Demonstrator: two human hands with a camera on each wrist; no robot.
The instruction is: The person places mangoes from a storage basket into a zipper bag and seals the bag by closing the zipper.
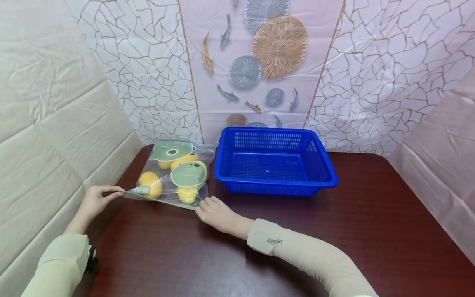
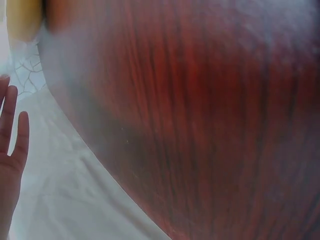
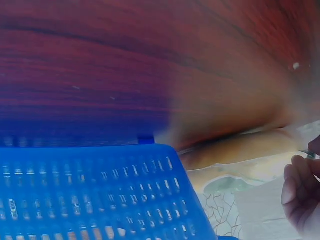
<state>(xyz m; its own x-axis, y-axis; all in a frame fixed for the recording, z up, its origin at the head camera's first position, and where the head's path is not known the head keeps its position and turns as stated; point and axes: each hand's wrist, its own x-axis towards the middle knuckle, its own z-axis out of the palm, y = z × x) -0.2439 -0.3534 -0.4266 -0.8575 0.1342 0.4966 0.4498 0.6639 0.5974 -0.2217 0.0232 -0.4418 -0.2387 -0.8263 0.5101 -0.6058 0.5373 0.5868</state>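
Note:
A clear zip bag [image 1: 168, 194] printed with green cartoon shapes lies at the table's left side. Several yellow rounded fruits, perhaps lemons or mangoes [image 1: 150, 184], show through its plastic. My left hand [image 1: 97, 201] pinches the near left corner of the bag's edge between thumb and fingers. At the near right corner, my right hand [image 1: 217, 213] grips the same edge with curled fingers, so the edge is stretched between both hands. In the left wrist view, part of the left hand [image 2: 10, 135] shows at the left border. The right wrist view catches curled right-hand fingers [image 3: 300, 187].
A blue plastic basket [image 1: 276, 187] with perforated walls stands right of the bag, with nothing inside. The dark red wooden table [image 1: 378, 218] is bordered by a cloth wall [image 1: 48, 103] at left and a patterned backdrop [image 1: 148, 62] behind.

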